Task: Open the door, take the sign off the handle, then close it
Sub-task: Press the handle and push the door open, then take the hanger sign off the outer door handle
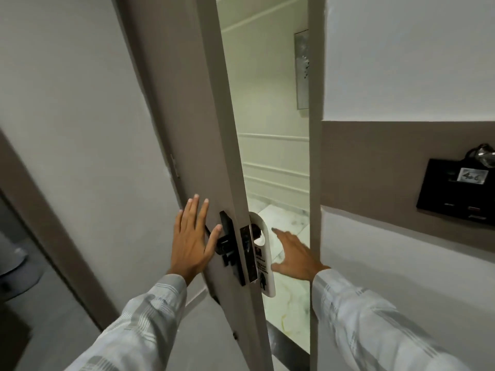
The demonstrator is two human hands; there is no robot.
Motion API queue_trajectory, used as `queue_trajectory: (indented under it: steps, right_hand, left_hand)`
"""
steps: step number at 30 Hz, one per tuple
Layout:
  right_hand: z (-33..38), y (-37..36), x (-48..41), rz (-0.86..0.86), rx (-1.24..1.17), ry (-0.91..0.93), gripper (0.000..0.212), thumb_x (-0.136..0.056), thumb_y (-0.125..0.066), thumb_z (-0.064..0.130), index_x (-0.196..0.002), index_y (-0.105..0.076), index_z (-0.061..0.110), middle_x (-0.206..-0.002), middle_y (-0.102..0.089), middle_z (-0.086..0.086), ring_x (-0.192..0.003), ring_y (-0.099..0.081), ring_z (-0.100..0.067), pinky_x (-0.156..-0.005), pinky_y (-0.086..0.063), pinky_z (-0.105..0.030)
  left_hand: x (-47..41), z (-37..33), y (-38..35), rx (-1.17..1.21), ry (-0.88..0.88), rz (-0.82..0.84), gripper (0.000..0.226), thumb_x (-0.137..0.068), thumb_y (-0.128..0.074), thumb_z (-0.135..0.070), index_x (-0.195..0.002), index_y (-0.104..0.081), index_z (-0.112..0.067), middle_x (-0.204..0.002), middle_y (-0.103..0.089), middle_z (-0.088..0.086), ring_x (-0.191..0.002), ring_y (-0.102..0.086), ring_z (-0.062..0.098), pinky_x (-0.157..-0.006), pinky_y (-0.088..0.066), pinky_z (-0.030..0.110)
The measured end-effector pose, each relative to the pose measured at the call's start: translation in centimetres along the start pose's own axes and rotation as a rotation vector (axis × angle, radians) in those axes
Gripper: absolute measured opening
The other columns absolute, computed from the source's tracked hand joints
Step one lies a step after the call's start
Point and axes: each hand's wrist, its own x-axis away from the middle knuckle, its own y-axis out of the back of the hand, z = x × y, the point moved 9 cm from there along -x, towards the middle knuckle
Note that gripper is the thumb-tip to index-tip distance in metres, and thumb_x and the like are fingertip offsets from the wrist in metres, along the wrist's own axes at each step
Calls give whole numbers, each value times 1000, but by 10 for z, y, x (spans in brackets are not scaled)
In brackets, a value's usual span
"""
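On the right wall a black holder (455, 190) has a small white card (472, 175) tucked in its top slot, with a dark strap and something shiny above it. The door (187, 129) stands ajar, its grey-brown edge turned toward the camera, and pale marble floor (289, 303) shows through the gap. The sign (263, 253) hangs on the outer handle (256, 232), just past the door's edge; it is a flat white hanger with a rounded top, a round hole and dark print. The right hand (294, 254) reaches through the gap, fingers spread, empty, close beside the sign but not touching it. The left hand (191, 243) lies flat and splayed on the door's inner face, over the black inner handle (225, 243), gripping nothing. Both sleeves are pale with faint stripes.
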Motion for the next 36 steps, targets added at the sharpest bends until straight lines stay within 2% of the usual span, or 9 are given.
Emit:
queue_trajectory:
  steps: [6,11,15,19,26,29,32,34,36]
  right_hand:
    - [10,-90,4,262,-246,-125,88,-72,-77,34,-148,-34,30,-140,-50,0,-127,-51,-21,-102,-46,-38]
    - [28,-105,0,108,-280,-111,14,-81,-63,22,-92,-69,15,-87,-70,-6,-88,-67,-31,-69,-47,-31]
    - [43,-89,-5,-56,-303,-140,20,-85,-50,7,-75,-64,19,-86,-70,-11,-82,-65,-34,-63,-43,-30]
    - [70,-59,-22,-201,-252,-109,20,-92,-55,11,-98,-74,14,-97,-74,-8,-91,-68,-30,-71,-49,-31]
    - [61,-34,-5,-314,-127,-223,15,-93,-56,14,-90,-70,11,-95,-71,-7,-86,-67,-29,-68,-47,-29]
    - [35,-33,50,-368,-83,-226,12,-95,-61,18,-89,-67,10,-97,-69,-6,-85,-66,-27,-74,-53,-34]
    - [8,-27,123,-391,93,-145,14,-95,-63,20,-91,-69,8,-96,-69,-7,-81,-68,-26,-66,-52,-30]
    - [-11,-20,180,-399,215,-110,11,-86,-74,17,-91,-72,7,-92,-72,-7,-74,-70,-25,-59,-55,-27]
    - [-29,-17,235,-391,362,-85,15,-72,-86,8,-80,-74,5,-80,-73,-12,-62,-71,-28,-50,-55,-29]
  left_hand:
    - [22,-23,44,-133,-139,-163,68,-98,-25,-55,-156,-7,-23,-166,-3,7,-154,-7,26,-124,-4,50]
    - [27,-37,60,-244,-210,-237,72,-98,-32,-54,-156,-6,-20,-165,-1,10,-154,-5,27,-124,-4,50]
    - [33,-28,64,-301,-131,-220,75,-98,-31,-54,-156,-3,-16,-165,2,12,-154,-1,27,-124,-1,48]
    - [40,-19,68,-323,-128,-195,76,-98,-31,-55,-156,-3,-15,-165,6,11,-154,-1,27,-124,-1,49]
    - [63,-38,73,-188,-161,-210,72,-99,-36,-45,-154,-9,-8,-164,-3,8,-153,2,24,-125,1,45]
    - [109,-86,24,12,-271,-55,58,-98,-44,-27,-150,-31,-6,-160,-26,13,-151,-19,26,-124,-14,45]
    - [151,-102,-37,402,135,219,33,-102,-42,-33,-115,-69,-19,-115,-73,2,-113,-63,20,-95,-48,33]
    - [179,-123,-82,663,450,455,47,-99,-38,-52,-78,-71,-25,-79,-73,-6,-78,-66,12,-71,-47,27]
    - [204,-168,-121,833,577,685,46,-96,-46,-54,-78,-75,-23,-80,-75,-4,-78,-68,13,-75,-53,29]
